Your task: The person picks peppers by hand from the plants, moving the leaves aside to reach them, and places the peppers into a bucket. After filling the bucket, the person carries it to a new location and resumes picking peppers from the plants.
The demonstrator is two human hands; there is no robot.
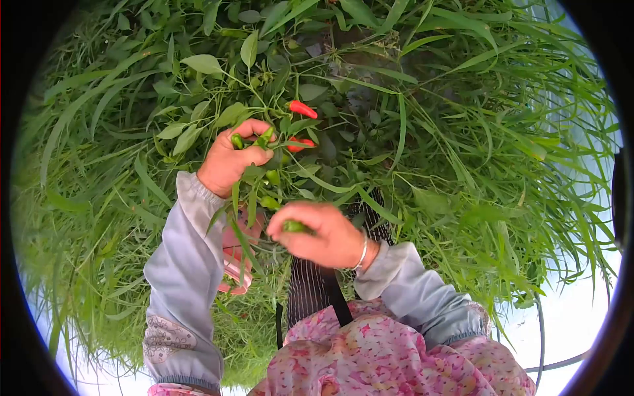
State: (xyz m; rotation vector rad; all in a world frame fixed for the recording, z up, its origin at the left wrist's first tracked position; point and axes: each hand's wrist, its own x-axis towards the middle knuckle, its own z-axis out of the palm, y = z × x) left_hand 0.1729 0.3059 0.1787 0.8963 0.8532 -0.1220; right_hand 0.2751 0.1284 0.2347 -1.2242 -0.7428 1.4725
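Green peppers are held in my left hand, whose fingers are curled round them beside the leafy pepper plant. My right hand, lower and to the right, is closed round a green pepper. Just right of my left fingers hangs a red pepper, with a second red pepper below it, partly behind a leaf. More green peppers show between my two hands.
Tall grass surrounds the plant on both sides. A pink and white striped item, partly hidden by leaves, lies below my left hand. Pale sheeting and a dark hose are at the lower right.
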